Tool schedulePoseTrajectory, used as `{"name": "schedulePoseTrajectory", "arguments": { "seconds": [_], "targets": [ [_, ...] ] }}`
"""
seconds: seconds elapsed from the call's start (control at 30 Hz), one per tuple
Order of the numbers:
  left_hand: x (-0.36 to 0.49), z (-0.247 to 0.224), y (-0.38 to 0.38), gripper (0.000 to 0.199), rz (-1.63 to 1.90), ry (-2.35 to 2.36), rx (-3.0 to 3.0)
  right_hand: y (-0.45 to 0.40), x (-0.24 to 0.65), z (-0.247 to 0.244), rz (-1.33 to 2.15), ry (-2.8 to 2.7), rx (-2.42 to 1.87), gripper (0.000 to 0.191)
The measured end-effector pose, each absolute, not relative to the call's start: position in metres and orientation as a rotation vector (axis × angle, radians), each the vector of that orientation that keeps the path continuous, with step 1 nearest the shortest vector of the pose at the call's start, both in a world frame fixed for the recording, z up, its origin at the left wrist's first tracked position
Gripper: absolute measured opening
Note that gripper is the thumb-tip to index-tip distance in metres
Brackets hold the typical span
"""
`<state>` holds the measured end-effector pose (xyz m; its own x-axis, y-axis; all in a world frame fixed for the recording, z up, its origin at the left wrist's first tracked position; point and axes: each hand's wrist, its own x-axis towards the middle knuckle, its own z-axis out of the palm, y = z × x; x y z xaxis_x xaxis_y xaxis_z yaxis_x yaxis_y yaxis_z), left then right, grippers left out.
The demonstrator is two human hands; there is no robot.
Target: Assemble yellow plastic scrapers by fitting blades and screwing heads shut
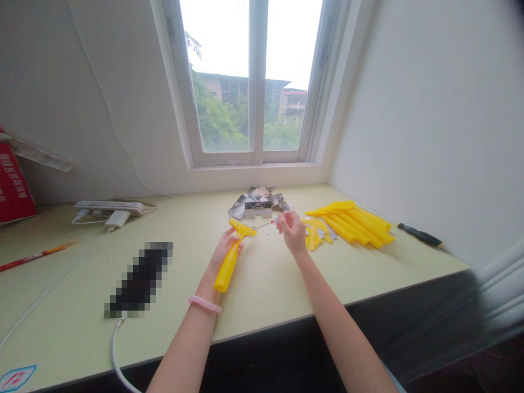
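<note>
the left hand (225,251) closes round a yellow plastic scraper handle (228,265) over the pale green desk (262,297), its long axis slanting away to a crosswise head. the right hand (291,232) pinches a thin screwdriver (264,224), pointing left at that head; whether the tip touches is too small to make out.

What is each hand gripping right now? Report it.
Left hand: closed, holding a yellow plastic handle.
Right hand: pinched shut, holding a small screwdriver.
</note>
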<state>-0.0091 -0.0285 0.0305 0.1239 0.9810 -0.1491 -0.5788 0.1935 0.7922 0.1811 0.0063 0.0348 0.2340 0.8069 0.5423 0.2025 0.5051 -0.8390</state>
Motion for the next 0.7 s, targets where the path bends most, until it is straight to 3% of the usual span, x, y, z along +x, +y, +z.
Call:
{"name": "schedulePoseTrajectory", "arguments": {
  "seconds": [0.4,0.7],
  "targets": [
    [-0.0119,0.0267,-0.0282,0.061,1.26,0.731,0.684,0.0058,0.1818,0.0357,0.555,-1.293,-0.975,0.019],
    [-0.0114,0.0266,-0.0289,0.06,1.269,0.786,0.707,-0.0037,0.181,0.0398,0.153,-1.533,-0.925,0.013]
  ]
}}
